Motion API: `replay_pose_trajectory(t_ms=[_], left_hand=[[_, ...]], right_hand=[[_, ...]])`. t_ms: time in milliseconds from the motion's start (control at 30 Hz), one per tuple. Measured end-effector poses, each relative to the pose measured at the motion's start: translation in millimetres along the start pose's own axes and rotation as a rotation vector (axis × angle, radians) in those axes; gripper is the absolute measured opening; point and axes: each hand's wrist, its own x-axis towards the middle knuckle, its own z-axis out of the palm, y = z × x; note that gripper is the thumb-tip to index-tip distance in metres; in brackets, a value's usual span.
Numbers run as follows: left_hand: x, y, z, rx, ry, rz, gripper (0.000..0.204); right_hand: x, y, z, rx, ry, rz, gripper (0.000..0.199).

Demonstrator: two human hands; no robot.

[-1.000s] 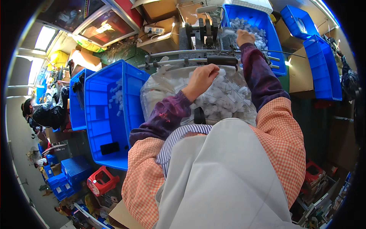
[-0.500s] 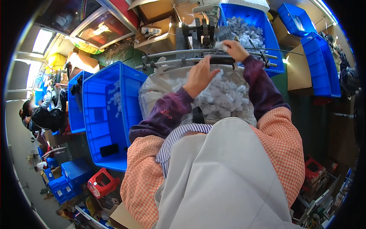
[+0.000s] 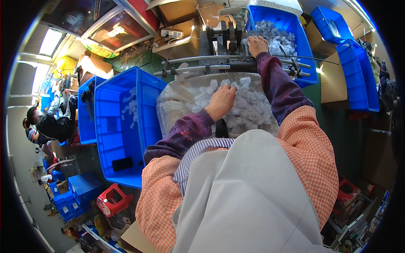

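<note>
I see the left hand [image 3: 221,100] resting palm-down in the clear bag [image 3: 177,105] of small white plastic parts [image 3: 247,110], fingers curled into the pile. The right hand [image 3: 257,45] sits beyond the bag at the dark machine [image 3: 225,38]; its fingers I cannot tell. 1 blue bin [image 3: 118,126] stands left of the bag

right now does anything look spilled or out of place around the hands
Nothing stands out. The left hand rests in the clear bag of white parts, the right hand is at the machine, and no parts lie spilled.
</note>
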Motion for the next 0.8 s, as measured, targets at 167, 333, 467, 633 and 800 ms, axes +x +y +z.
replay_pose_trajectory(t_ms=[167,333,467,633,800], left_hand=[[0,3,0,-0.017,0.032,-0.005,0.022],[1,4,-5,-0.034,0.098,-0.005,0.022],[2,14,-20,-0.068,0.110,0.013,0.025],[7,18,-21,-0.151,0.157,0.124,0.027],[8,15,-15,-0.299,0.124,0.055,0.026]], right_hand=[[6,-3,-5,0.018,-0.099,0.047,0.022],[1,-4,-15,-0.116,-0.079,0.180,0.024],[-16,-1,-24,-0.137,-0.034,0.186,0.026],[-16,-14,-17,-0.091,-0.014,0.151,0.028],[-13,-49,-2,-0.095,0.029,0.084,0.026]])
